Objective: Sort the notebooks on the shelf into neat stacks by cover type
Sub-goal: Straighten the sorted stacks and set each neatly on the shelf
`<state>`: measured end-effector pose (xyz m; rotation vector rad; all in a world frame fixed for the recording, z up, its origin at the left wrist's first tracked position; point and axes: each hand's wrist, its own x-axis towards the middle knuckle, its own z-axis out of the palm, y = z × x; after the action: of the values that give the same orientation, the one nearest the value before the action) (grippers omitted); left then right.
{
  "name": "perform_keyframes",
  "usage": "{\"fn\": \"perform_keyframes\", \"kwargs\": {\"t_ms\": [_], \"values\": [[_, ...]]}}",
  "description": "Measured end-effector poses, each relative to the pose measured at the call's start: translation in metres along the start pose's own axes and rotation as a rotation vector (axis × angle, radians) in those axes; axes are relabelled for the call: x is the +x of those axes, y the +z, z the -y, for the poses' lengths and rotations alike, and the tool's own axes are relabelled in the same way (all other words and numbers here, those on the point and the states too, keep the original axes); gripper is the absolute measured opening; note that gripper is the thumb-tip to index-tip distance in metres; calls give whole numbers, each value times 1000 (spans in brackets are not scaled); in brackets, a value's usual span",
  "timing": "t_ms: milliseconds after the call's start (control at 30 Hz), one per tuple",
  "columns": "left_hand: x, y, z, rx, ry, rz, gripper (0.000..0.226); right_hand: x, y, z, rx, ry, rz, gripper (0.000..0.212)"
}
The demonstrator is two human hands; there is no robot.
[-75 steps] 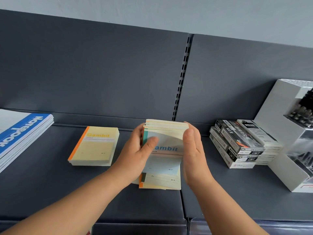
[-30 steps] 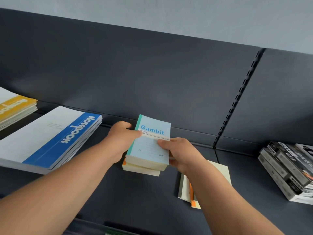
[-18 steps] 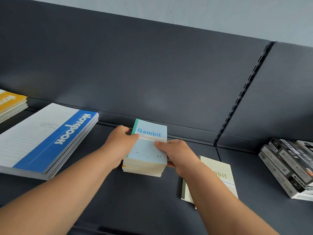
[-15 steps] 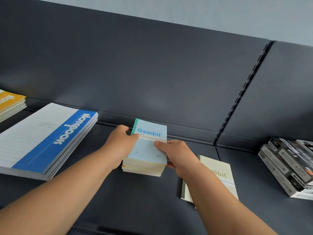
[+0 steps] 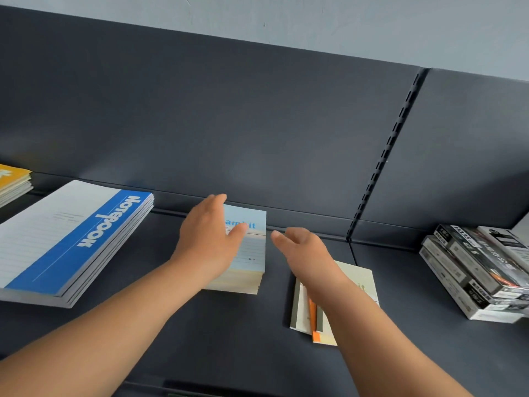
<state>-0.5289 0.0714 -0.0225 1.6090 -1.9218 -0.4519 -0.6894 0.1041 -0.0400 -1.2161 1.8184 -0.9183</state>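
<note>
A stack of small Gambit notebooks point(image 5: 248, 259) with a light blue cover on top lies on the dark shelf point(image 5: 200, 325) near the back wall. My left hand point(image 5: 210, 239) hovers over its left half with fingers spread, holding nothing. My right hand point(image 5: 300, 247) is just right of the stack, fingers loose and apart from it. Under my right forearm lies a small untidy pile of Gambit notebooks point(image 5: 360, 285) with a cream cover on top and an orange spine showing.
A stack of large blue-and-white notebooks point(image 5: 65, 239) lies at the left, with yellow-covered ones point(image 5: 13, 181) at the far left edge. Stacked black-and-white boxes point(image 5: 475, 270) sit at the right. A slotted upright point(image 5: 380, 161) divides the back panel.
Both hands gripped the blue-topped stack half a second ago; now they have let go and lifted off it. The stack rests on the shelf.
</note>
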Motion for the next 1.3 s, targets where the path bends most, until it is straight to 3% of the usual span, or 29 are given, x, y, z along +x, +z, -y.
{"fn": "perform_keyframes", "kwargs": {"t_ms": [133, 333, 467, 667, 800, 967, 1133, 1200, 1300], "values": [[-17, 10, -30, 56, 199, 55, 66, -12, -23, -14, -159, -124, -114, 61], [-41, 37, -65, 18, 245, 218, 67, -29, -60, -47, -425, -195, -249, 62], [-55, 58, -84, -30, 148, 373, 66, -35, -80, -74, -438, -107, -248, 63], [-58, 81, -96, -78, -155, 532, 57, -38, -98, -105, -492, 37, -191, 65], [-55, 95, -100, -111, -256, 517, 51, -38, -94, -108, -490, 23, -115, 70], [-51, 108, -106, -438, -444, 436, 39, -36, -91, -108, -488, -24, -96, 68], [-47, 113, -100, -560, -603, 442, 21, -34, -98, -110, -430, -31, -77, 70], [-48, 112, -99, -605, -603, 435, 23, -34, -101, -111, -333, -33, -66, 66], [-47, 113, -97, -700, -520, 386, 30, -30, -109, -109, 11, -46, -87, 55]]}}
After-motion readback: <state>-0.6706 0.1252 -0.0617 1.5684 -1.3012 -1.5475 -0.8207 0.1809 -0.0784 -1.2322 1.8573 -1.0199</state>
